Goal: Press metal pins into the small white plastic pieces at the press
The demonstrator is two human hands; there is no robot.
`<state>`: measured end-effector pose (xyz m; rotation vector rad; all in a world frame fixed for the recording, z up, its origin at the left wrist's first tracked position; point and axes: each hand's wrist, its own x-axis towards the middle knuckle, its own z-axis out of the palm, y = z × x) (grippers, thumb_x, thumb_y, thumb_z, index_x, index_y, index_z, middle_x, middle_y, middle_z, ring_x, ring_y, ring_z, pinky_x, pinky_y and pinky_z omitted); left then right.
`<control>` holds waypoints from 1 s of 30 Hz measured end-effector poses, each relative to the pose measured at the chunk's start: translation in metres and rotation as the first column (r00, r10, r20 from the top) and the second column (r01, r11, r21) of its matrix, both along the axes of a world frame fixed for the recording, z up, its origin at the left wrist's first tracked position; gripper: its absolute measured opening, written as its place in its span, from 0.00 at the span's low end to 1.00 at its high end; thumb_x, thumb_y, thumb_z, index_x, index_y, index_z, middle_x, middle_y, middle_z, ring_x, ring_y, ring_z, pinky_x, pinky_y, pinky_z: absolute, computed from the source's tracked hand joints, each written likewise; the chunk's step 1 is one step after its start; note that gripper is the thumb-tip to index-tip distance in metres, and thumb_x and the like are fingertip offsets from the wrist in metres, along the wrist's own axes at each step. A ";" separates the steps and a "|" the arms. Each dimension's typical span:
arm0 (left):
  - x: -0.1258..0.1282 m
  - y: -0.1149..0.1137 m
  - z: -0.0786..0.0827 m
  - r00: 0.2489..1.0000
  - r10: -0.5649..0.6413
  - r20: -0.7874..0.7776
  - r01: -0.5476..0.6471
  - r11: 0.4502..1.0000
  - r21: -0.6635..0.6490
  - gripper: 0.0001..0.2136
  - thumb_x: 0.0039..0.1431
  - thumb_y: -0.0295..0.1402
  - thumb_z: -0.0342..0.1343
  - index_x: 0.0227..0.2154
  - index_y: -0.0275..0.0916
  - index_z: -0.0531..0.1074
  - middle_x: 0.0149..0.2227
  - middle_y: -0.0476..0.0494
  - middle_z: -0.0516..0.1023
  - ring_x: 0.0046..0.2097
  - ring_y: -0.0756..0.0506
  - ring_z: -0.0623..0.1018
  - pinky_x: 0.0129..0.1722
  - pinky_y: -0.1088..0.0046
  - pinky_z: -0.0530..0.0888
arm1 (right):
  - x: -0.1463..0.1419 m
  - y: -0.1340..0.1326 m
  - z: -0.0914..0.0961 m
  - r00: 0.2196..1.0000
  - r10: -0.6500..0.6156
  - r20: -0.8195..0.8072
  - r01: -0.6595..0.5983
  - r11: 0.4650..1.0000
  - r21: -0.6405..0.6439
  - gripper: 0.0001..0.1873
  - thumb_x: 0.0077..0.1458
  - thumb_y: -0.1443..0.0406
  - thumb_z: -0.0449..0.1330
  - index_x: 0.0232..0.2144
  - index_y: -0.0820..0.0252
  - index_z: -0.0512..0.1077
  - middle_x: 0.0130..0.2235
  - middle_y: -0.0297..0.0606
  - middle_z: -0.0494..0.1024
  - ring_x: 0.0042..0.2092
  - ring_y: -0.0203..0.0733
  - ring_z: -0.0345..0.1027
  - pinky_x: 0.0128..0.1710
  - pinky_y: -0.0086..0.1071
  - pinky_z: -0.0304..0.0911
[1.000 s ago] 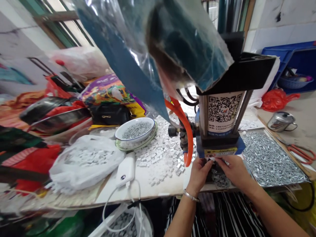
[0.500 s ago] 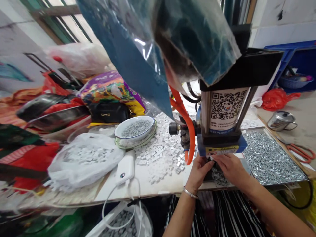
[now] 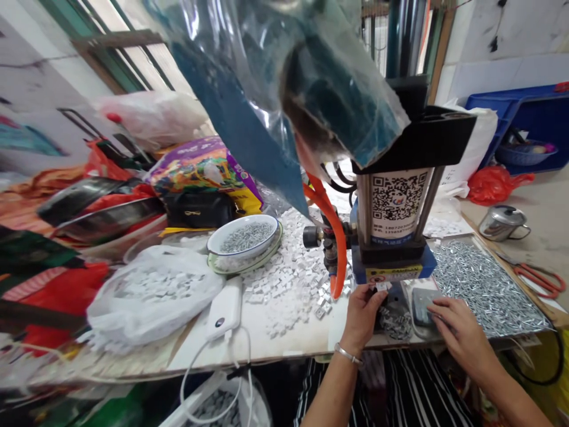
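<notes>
**Tiny white block (image 3: 381, 286) pinched at the press (image 3: 393, 213)**

Our left hand (image 3: 362, 317) closes its fingers on the small square block, just in front of the press. Our right hand (image 3: 460, 335), open and holding nothing, sits right of the press, near a dark flat object (image 3: 422, 307).

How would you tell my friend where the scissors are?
Find the tall black machine with the square code label. To its right lies a tray of tiny silver screws, and just past its far edge are the scissors. Their orange loop handles set them apart from the lidded steel pot nearby.
</notes>
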<state>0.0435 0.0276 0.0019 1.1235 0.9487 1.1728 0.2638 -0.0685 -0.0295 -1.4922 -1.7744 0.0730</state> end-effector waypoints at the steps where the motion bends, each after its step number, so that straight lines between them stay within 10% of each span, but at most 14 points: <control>1: 0.000 0.000 0.000 1.000 0.002 0.004 -0.002 1.000 0.000 0.12 0.51 0.39 0.68 0.37 0.38 0.81 0.40 0.41 0.85 0.44 0.41 0.81 0.50 0.63 0.74 | 0.005 -0.007 -0.008 0.998 -0.023 0.053 0.024 1.000 -0.019 0.12 0.67 0.60 0.54 0.46 0.52 0.76 0.46 0.44 0.77 0.49 0.51 0.70 0.49 0.47 0.66; 11: -0.001 0.001 0.003 0.997 0.017 -0.081 -0.012 0.998 0.068 0.10 0.52 0.34 0.66 0.37 0.39 0.79 0.39 0.44 0.84 0.43 0.43 0.80 0.49 0.65 0.73 | 0.004 -0.019 -0.018 0.983 -0.081 0.167 0.092 0.994 -0.057 0.13 0.67 0.59 0.54 0.48 0.53 0.76 0.50 0.44 0.78 0.52 0.53 0.70 0.50 0.48 0.64; 19: -0.026 -0.024 0.025 0.923 0.138 -0.360 -0.015 0.946 0.325 0.07 0.59 0.29 0.58 0.39 0.42 0.78 0.42 0.45 0.82 0.47 0.43 0.78 0.52 0.65 0.71 | 0.062 -0.018 -0.019 0.985 -0.165 0.055 0.166 0.986 -0.002 0.13 0.66 0.59 0.53 0.45 0.54 0.76 0.46 0.42 0.78 0.49 0.49 0.70 0.51 0.46 0.64; 24: -0.034 -0.036 0.027 0.904 0.048 -0.425 0.048 0.976 0.213 0.06 0.59 0.31 0.59 0.39 0.41 0.77 0.35 0.47 0.80 0.38 0.45 0.77 0.40 0.70 0.73 | 0.083 -0.016 -0.041 0.961 -0.221 0.165 0.228 0.973 -0.029 0.16 0.64 0.57 0.52 0.43 0.57 0.76 0.42 0.45 0.77 0.44 0.51 0.71 0.47 0.47 0.65; 30: -0.014 -0.020 0.024 0.897 0.240 -0.372 -0.144 0.953 0.268 0.05 0.58 0.31 0.60 0.37 0.41 0.77 0.34 0.47 0.79 0.37 0.45 0.77 0.41 0.69 0.73 | 0.081 -0.007 -0.041 0.916 -0.298 0.268 0.331 0.939 -0.088 0.18 0.63 0.56 0.51 0.43 0.60 0.76 0.39 0.47 0.75 0.43 0.53 0.68 0.46 0.47 0.64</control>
